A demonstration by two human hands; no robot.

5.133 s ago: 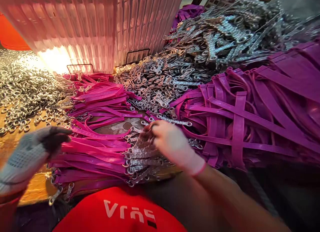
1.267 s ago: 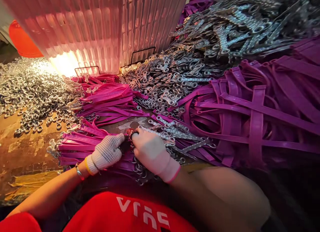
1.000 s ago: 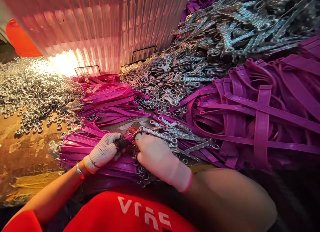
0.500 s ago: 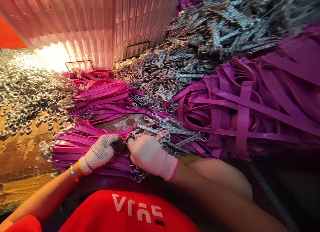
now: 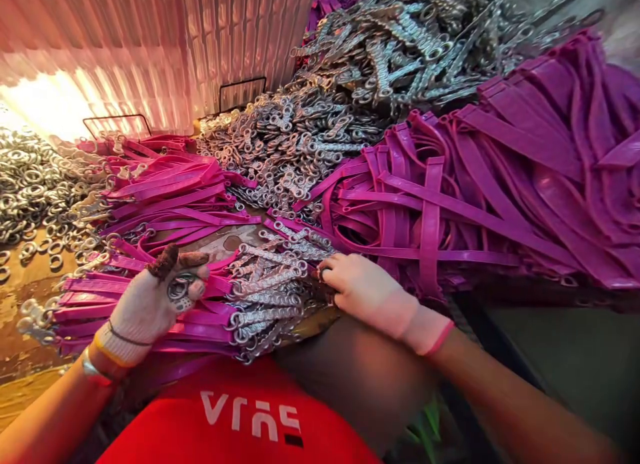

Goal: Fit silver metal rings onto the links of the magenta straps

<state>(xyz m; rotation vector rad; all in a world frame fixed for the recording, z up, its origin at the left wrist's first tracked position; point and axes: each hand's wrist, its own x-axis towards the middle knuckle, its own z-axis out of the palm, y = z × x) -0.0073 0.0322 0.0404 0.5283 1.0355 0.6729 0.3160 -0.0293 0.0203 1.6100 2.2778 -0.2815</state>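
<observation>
1. The left hand [image 5: 150, 301] is gloved, palm up, fingers curled loosely around a small metal ring [image 5: 177, 289] pinched against the palm; it rests over the pink straps [image 5: 150, 317] near the desk's front edge.
2. The right hand [image 5: 367, 292], in a pale glove, lies flat with fingers nearly closed, fingertips touching the ends of the metal connectors [image 5: 270, 294]; whether it grips one I cannot tell.
3. The connectors lie side by side, long axes running left to right, fixed to the right ends of the pink straps, which also run left to right and fan slightly.
4. A second pink strap bundle [image 5: 170, 191] sits just behind, angled up to the right.
5. To the right, a big heap of purple straps [image 5: 475, 191] crowds the right hand, its strands crossing each other.
6. Behind, a pile of loose metal links [image 5: 320, 131] spreads across the desk; loose rings [image 5: 30, 191] lie at the far left.
7. A ribbed translucent crate [image 5: 165, 44] stands at the back.
</observation>
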